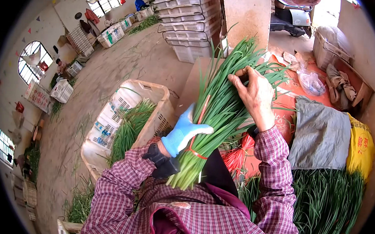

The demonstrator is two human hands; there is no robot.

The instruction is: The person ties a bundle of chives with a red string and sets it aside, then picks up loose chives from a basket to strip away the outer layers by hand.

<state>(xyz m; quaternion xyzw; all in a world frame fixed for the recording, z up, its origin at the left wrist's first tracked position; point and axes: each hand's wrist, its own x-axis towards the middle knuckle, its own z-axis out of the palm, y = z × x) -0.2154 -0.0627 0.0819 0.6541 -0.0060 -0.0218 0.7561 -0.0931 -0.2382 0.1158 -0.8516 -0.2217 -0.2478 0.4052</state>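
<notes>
A large bundle of green chives lies tilted in front of me, its pale stem ends toward my body and a red band around its lower part. My left hand, in a blue and white glove, grips the bundle from the left side just above the band. My bare right hand is at the leafy upper end, thumb and forefinger pinched together over the leaves; what is between the fingertips is too small to make out. Red ties hang in a bunch right of the bundle.
A white crate with more chives stands on the left. Banded chives lie at the lower right beside a grey cloth and a yellow bag. Stacked crates rise behind. People sit far off at the left.
</notes>
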